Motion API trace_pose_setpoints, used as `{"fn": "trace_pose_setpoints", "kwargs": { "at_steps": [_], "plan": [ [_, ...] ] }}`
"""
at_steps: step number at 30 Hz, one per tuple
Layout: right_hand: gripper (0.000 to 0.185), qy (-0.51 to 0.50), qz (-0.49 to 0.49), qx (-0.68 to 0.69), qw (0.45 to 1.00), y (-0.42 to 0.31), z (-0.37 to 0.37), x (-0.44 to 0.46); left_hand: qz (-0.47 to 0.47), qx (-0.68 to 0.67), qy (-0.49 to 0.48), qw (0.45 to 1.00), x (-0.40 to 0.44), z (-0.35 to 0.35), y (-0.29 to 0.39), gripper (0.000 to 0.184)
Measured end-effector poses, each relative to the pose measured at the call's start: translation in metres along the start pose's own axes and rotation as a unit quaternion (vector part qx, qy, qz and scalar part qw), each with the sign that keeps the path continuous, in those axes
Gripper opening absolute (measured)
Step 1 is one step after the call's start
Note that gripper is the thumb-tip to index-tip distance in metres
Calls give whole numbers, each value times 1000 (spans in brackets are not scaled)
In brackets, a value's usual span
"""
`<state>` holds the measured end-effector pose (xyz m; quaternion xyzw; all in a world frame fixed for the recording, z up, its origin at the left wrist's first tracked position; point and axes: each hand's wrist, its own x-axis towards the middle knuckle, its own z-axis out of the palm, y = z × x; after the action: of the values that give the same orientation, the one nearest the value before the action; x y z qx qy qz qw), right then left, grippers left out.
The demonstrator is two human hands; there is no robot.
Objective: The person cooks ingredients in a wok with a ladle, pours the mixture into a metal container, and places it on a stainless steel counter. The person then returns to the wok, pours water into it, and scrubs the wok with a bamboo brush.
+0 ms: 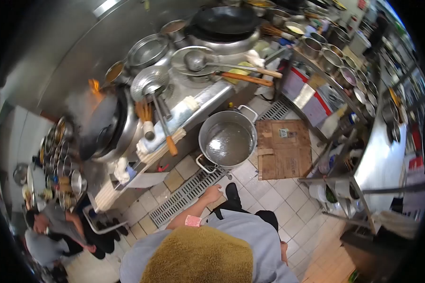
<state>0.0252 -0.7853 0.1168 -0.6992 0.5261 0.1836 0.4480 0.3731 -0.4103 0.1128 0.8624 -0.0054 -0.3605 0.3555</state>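
My left hand (213, 194) reaches forward over the floor, just short of a large metal stockpot (203, 137). Its fingers are loosely bent and apart, with nothing visible in them. The pot stands low with cloudy liquid inside and two loop handles; the nearer handle is close to my left hand without contact. Only a sliver of my right hand (284, 248) shows beside my body, its fingers mostly hidden. A brown towel (198, 257) lies over my grey shirt.
A wok (99, 127) with flame behind it sits on the range at left. Ladles, strainers and another wok (225, 21) lie along the counter. Flattened cardboard (285, 160) and a drain grate (179, 198) are on the tiles. Two people are at lower left; a steel table (380, 160) stands right.
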Motion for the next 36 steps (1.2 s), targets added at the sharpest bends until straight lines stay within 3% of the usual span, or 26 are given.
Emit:
{"fn": "trace_pose_setpoints", "kwargs": {
  "at_steps": [4, 9, 12, 17, 19, 20, 21, 22, 24, 26, 28, 31, 34, 36],
  "plan": [
    [18, -45, -42, -101, 993, -41, -20, 48, -37, -19, 67, 997, -9, -1, -12, 39],
    [17, -114, -74, -167, 977, -111, -42, 130, -190, 8, 158, 969, -49, 30, -94, 42],
    [17, -157, -89, -194, 964, -170, -58, 185, -274, -47, 221, 935, -99, 67, -120, 43],
    [17, -210, -76, -191, 956, -284, -85, 291, -388, -185, 310, 848, -162, 187, -80, 43],
    [18, -209, -188, -194, 940, -291, -75, 419, -414, -246, 307, 821, -165, 266, -58, 45],
    [15, -202, -219, -236, 925, -321, -75, 442, -468, -358, 207, 781, -170, 258, 2, 47],
    [11, -192, -250, -277, 908, -358, -68, 454, -490, -349, 211, 770, -162, 292, 28, 47],
    [11, -209, -241, -247, 915, -410, -70, 419, -458, -318, 225, 799, -150, 361, 17, 44],
    [12, -214, -214, -208, 930, -481, -63, 354, -351, -146, 182, 907, -143, 395, 64, 35],
    [14, -193, -188, -191, 944, -511, -49, 341, -333, -190, 256, 888, -136, 419, 90, 35],
    [21, -252, -227, -247, 908, -505, -38, 368, -320, -237, 345, 850, -122, 440, 112, 35],
    [27, -296, -201, -353, 865, -489, -12, 377, -361, -209, 337, 844, -127, 432, 147, 36],
    [26, -335, -193, -407, 827, -463, 7, 343, -439, -318, 398, 740, -130, 402, 163, 45],
    [20, -383, -177, -409, 809, -449, 10, 314, -433, -331, 467, 696, -135, 385, 172, 43]
  ]
}}
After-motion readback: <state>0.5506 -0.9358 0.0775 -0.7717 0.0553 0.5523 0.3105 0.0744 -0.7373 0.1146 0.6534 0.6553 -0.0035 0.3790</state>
